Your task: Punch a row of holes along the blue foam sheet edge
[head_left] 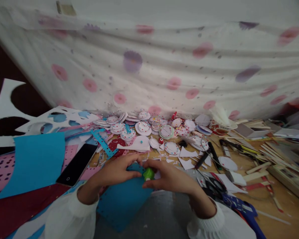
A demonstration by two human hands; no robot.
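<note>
My right hand [165, 175] is closed around a small green hole punch [149, 173], thumb below and fingers above it. The punch sits at the far edge of a blue sheet [126, 202] that hangs down toward my lap. My left hand [119, 171] pinches the sheet's upper edge just left of the punch. Part of the edge is hidden by my fingers. Small holes show along the sheet's left side.
Stacks of dotted paper discs [143, 127] line the back by the flowered curtain [144, 66]. At left lie a phone [77, 164] and another blue sheet [40, 162]. To the right are scissors [215, 186], a blue glue gun [241, 205] and wooden sticks [281, 159].
</note>
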